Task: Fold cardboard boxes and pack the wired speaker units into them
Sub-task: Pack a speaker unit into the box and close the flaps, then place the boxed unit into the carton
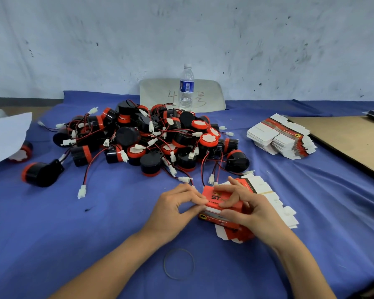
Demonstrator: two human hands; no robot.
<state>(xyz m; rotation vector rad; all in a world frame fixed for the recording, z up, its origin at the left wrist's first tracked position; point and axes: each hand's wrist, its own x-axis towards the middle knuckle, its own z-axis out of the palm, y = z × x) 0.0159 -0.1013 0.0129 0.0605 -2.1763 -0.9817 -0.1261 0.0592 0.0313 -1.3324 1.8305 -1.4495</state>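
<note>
A small red cardboard box [216,198] sits half-folded on top of a stack of flat box blanks [274,203] on the blue cloth. My left hand [177,207] pinches the box's left edge with curled fingertips. My right hand [248,207] grips the box from the right, fingers curled over its top and front. Behind them lies a big heap of black-and-red wired speaker units [151,139] with white connectors. One loose speaker unit [41,172] lies apart at the left.
A second stack of flat box blanks [281,137] lies at the right, beside a brown cardboard sheet [350,141]. A water bottle [186,88] stands at the back against the wall. A rubber band [178,264] lies near me. White paper [4,137] covers the left edge.
</note>
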